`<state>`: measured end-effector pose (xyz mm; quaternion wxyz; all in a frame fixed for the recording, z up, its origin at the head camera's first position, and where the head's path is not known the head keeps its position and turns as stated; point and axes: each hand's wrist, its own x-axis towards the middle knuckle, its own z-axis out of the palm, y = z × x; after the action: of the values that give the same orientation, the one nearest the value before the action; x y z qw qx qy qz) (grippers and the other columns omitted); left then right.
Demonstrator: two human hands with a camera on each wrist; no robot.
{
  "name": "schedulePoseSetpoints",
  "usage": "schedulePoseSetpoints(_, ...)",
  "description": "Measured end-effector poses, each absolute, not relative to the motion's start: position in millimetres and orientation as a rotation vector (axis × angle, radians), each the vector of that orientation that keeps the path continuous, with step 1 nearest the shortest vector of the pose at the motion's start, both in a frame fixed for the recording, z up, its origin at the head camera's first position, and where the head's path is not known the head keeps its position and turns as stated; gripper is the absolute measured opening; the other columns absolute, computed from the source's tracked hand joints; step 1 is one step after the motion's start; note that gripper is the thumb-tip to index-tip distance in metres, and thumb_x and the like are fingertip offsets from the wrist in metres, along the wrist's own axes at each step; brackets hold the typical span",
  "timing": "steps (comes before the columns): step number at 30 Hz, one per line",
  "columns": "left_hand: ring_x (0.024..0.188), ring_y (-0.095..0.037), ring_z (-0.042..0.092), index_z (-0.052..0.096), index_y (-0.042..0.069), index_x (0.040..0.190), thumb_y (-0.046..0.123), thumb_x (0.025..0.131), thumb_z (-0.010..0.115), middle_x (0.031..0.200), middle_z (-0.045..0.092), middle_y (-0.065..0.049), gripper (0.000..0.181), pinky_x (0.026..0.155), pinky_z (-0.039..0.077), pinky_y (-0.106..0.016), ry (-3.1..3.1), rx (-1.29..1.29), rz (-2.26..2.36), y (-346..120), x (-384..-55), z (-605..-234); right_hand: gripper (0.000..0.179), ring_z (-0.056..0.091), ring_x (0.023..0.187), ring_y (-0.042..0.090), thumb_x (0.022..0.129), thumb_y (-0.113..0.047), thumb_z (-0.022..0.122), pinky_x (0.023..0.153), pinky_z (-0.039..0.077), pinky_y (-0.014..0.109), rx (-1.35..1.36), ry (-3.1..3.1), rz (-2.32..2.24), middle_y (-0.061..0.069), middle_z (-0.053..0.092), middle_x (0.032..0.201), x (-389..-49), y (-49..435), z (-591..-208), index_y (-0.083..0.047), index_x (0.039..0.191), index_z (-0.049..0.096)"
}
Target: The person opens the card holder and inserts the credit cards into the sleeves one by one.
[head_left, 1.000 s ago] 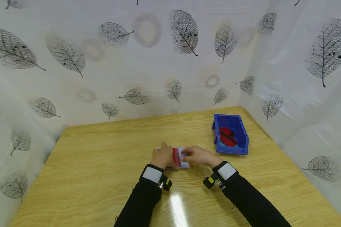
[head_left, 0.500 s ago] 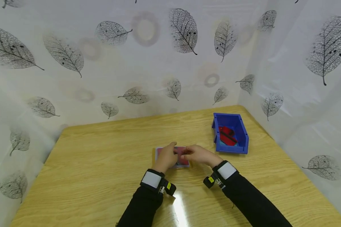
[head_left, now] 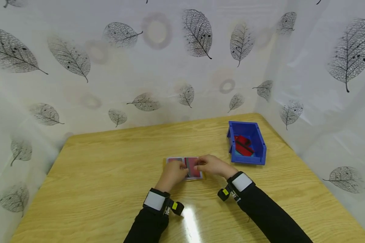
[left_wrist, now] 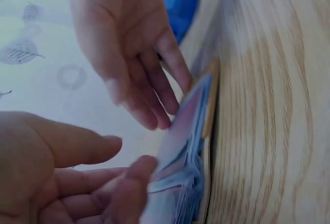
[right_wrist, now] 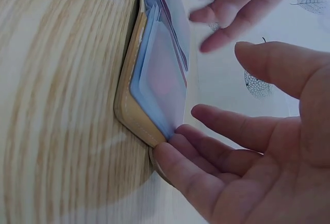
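Note:
An opened card holder (head_left: 194, 168) with a tan stitched cover and clear plastic sleeves lies on the table, reddish cards showing in its pages. My left hand (head_left: 171, 173) hovers at its left page, partly covering it. In the left wrist view, that hand's thumb and fingers are apart with nothing seen between them. My right hand (head_left: 213, 164) is at the holder's right edge. The right wrist view shows its lower fingertips (right_wrist: 167, 154) against the cover's corner, thumb and index finger spread away from the sleeves (right_wrist: 160, 74).
A blue plastic bin (head_left: 247, 159) holding red and black items (head_left: 244, 145) stands behind and right of my right hand. Leaf-patterned sheeting (head_left: 158, 67) hangs along the back and sides of the wooden table (head_left: 109, 168).
A red-and-white sleeve page lifted under my left hand has been turned leftward; both pages now show red cards. My left hand went right, then drew back left. My right hand stayed nearly still.

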<state>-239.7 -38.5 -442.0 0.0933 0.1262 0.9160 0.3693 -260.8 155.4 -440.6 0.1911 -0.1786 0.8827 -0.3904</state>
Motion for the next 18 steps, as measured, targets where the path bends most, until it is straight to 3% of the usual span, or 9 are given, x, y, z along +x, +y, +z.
schedulePoseSetpoints(4,0.059,-0.012,0.06,0.069,-0.006,0.089,0.006,0.096,0.053,0.074,0.067,-0.009,0.022,0.057,0.052,-0.028,2.397,0.27,1.314,-42.5,-237.1,-448.2,0.03,0.061,0.096,0.02,0.093,-0.019,0.062,0.082,0.049,0.037,-0.505,2.495,-1.079,0.01,0.068,0.105,-261.1,154.2,-440.4,0.002,0.114,0.065)
schedulePoseSetpoints(8,0.063,-0.015,0.064,0.062,-0.016,0.105,0.001,0.098,0.045,0.079,0.068,-0.014,0.025,0.06,0.056,-0.032,2.201,0.155,1.491,-41.9,-235.5,-453.7,0.029,0.06,0.095,0.019,0.093,-0.018,0.063,0.082,0.049,0.036,-0.525,2.513,-1.069,0.009,0.068,0.103,-261.2,154.2,-441.8,0.002,0.113,0.066)
schedulePoseSetpoints(12,0.065,-0.014,0.065,0.051,-0.017,0.125,0.002,0.1,0.042,0.088,0.07,-0.017,0.033,0.061,0.057,-0.03,2.061,0.059,1.575,-41.2,-235.7,-457.6,0.029,0.06,0.094,0.019,0.093,-0.019,0.063,0.081,0.049,0.036,-0.537,2.516,-1.062,0.009,0.068,0.103,-261.0,154.6,-442.2,0.002,0.113,0.066)
schedulePoseSetpoints(18,0.061,-0.008,0.061,0.053,-0.014,0.125,0.007,0.102,0.043,0.084,0.066,-0.008,0.032,0.058,0.054,-0.023,1.816,-0.061,1.745,-43.3,-235.9,-466.9,0.03,0.061,0.095,0.02,0.094,-0.02,0.063,0.082,0.05,0.037,-0.528,2.513,-1.062,0.01,0.067,0.105,-260.2,154.9,-442.4,0.002,0.114,0.065)
